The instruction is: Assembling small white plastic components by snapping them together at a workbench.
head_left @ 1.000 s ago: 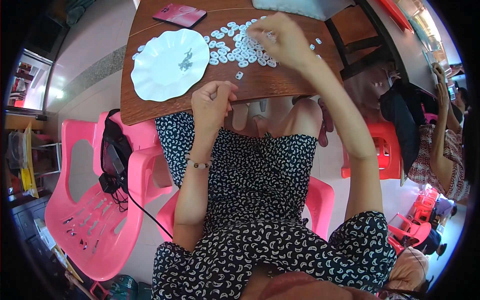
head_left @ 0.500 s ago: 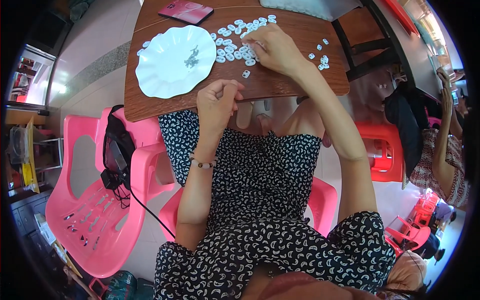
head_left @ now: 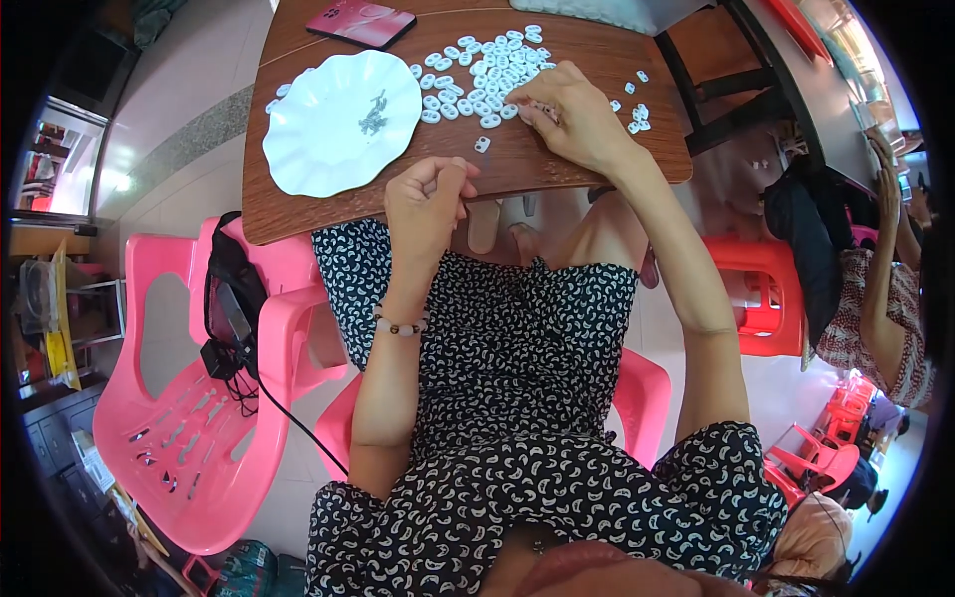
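Many small white oval plastic pieces with two holes (head_left: pixel 484 88) lie in a loose pile on the brown wooden table (head_left: pixel 587 169). My right hand (head_left: pixel 577 117) reaches to the pile's right edge, its thumb and fingers bent together by the nearest pieces; what is between the fingertips is hidden. Over the table's front edge, my left hand (head_left: pixel 426 204) is curled with thumb against fingers, and its contents cannot be made out. A single squarish white piece (head_left: pixel 481 144) sits between my hands. Left of the pile stands a white scalloped plate (head_left: pixel 308 129) holding small grey metal bits (head_left: pixel 374 114).
A pink phone-like object (head_left: pixel 360 23) rests at the table's far left. Several squarish white pieces (head_left: pixel 640 117) lie apart on the right. A pink chair (head_left: pixel 179 448) with a black bag and cable is at my left, a red stool (head_left: pixel 761 298) at my right, near another person.
My right hand has moved right and slightly nearer, uncovering more of the white pieces in the pile. The left hand stays curled in nearly the same place. The view has shifted slightly.
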### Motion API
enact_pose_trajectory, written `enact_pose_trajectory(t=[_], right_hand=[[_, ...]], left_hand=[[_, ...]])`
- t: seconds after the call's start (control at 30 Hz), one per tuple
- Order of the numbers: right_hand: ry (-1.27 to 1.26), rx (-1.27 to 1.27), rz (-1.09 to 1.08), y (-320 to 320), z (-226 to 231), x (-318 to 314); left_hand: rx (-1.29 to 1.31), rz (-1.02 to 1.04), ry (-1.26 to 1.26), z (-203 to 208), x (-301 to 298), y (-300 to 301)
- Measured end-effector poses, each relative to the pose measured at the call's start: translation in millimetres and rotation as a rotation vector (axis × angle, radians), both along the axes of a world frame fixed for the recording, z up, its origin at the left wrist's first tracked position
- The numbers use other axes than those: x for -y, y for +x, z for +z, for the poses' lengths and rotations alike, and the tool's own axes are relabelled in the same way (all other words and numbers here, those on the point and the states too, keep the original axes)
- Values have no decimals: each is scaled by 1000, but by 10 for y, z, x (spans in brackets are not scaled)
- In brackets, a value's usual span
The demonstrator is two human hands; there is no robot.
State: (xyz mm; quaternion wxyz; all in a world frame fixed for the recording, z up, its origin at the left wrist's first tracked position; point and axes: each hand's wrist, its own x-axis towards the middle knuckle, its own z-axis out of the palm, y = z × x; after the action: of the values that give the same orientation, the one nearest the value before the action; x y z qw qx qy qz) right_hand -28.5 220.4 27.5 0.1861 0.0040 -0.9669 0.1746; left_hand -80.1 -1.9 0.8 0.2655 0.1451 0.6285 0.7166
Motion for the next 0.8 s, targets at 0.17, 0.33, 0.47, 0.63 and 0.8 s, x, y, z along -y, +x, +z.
enact_pose_trajectory(t=[0.17,0.33,0.47,0.63,0.8], right_hand=[[9,-64,-38,91,72,-44],[46,-27,-117,178,48,-128],[49,-20,-154,241,67,-160],[39,24,-225,309,84,-224],[72,34,-206,375,22,-249]], left_hand=[[-14,6,-15,-1,-7,10],[-10,5,-3,-12,3,3],[-18,5,-3,-23,2,6],[-24,-1,11,-25,0,10],[-29,11,10,-31,-3,13]])
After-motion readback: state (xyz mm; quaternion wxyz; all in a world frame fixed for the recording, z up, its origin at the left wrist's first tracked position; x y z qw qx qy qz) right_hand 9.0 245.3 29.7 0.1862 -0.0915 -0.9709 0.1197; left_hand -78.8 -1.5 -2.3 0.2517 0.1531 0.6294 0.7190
